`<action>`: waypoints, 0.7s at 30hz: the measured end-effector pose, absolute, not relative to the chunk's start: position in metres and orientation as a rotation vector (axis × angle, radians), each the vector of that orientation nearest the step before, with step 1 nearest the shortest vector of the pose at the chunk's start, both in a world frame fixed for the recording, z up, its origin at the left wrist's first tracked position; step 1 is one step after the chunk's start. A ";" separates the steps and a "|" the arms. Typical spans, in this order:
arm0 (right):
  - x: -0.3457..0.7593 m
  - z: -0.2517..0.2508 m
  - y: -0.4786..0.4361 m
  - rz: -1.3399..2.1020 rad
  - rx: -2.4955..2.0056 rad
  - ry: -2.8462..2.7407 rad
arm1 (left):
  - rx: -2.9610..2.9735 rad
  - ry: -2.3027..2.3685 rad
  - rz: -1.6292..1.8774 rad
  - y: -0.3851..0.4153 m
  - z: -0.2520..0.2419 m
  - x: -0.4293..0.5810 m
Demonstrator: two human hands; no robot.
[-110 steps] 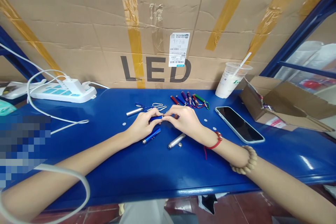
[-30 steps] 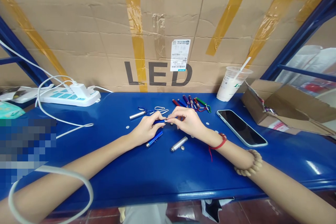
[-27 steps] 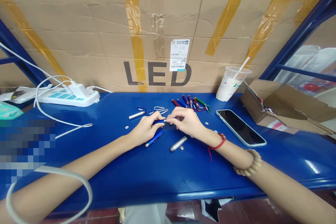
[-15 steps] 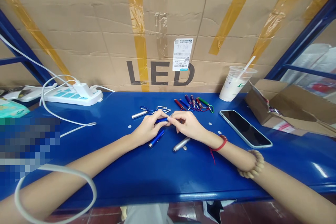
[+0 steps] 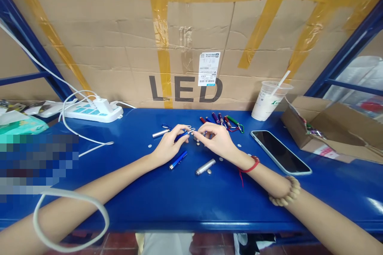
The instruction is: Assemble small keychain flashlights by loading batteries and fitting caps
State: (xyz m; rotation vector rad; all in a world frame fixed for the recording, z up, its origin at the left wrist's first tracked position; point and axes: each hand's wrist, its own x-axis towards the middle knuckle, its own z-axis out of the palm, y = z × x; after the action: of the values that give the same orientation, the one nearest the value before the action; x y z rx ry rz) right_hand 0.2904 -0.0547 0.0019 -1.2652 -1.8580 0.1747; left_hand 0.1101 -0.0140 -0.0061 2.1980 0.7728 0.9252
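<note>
My left hand (image 5: 168, 144) is closed around a small blue penlight tube (image 5: 181, 136), its end pointing right. At that end, the thumb and fingertips of my right hand (image 5: 220, 142) are pinched together; whatever sits in them is too small to make out. Under my right fingers lie several little button cells (image 5: 198, 143), partly hidden. Nearer to me a second blue penlight (image 5: 178, 160) rests on the table. Right of it is a silver penlight (image 5: 206, 167) with a button cell (image 5: 209, 172) beside it. Another silver penlight (image 5: 160, 133) with a carabiner clip lies behind my left hand.
Coloured penlights with clips (image 5: 233, 121) lie behind my right hand. To the right are a phone (image 5: 281, 152), a drink cup (image 5: 266, 101) and an open carton (image 5: 326, 137). A power strip (image 5: 112, 116) with white cables stands left; a cable loop (image 5: 103, 211) crosses my left forearm.
My right fingertips have drawn slightly apart from the blue tube's end, uncovering the button cells beneath. My left hand keeps its hold. The camera view has tipped up a little.
</note>
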 end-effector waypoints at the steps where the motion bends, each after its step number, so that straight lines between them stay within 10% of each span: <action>1: 0.292 0.004 -0.055 0.155 -1.270 -1.840 | 2.173 0.814 0.958 -0.013 -0.005 0.110; 21: 0.317 0.004 -0.052 -0.179 -1.598 -2.162 | 1.724 0.879 1.377 0.013 0.007 0.092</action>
State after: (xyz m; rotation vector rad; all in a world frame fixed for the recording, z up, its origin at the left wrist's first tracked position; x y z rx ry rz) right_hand 0.3172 -0.0524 0.0044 -1.5979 -2.1615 -0.1786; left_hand 0.0923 0.0126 0.0069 1.7245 0.8785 1.3772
